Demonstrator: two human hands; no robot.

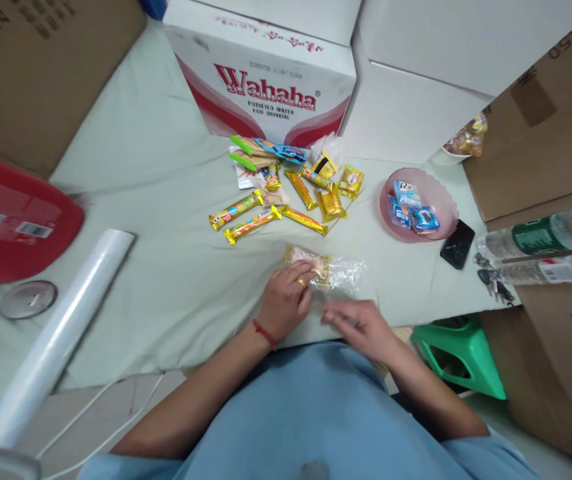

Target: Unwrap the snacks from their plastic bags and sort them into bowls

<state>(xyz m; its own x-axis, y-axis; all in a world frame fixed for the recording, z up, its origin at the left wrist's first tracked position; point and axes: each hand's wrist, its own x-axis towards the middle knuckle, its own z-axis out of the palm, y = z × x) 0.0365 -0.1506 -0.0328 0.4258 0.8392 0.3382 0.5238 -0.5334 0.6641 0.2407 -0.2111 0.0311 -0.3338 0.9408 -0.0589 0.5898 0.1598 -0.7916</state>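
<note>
A clear plastic-wrapped snack packet [322,268] with gold edging lies on the cloth-covered table in front of me. My left hand [289,290], with a ring and a red wrist cord, presses down on its left part with the fingers curled over it. Crinkled clear wrapping [349,273] spreads out at the packet's right end. Just below that wrapping is my right hand [359,323], apart from the packet, its fingers loosely stretched leftward and its fingertips slightly blurred. Nothing shows in it. Beyond the hands lie several yellow snack sticks [239,210] and small yellow packets [331,203].
A Wahaba-style printed water carton [266,87] stands behind the snacks. At right are a pink bowl [389,200] with blue packets, a phone [458,244], keys [493,280] and bottles [541,237]. A plastic film roll [76,313] and red container [16,220] lie left.
</note>
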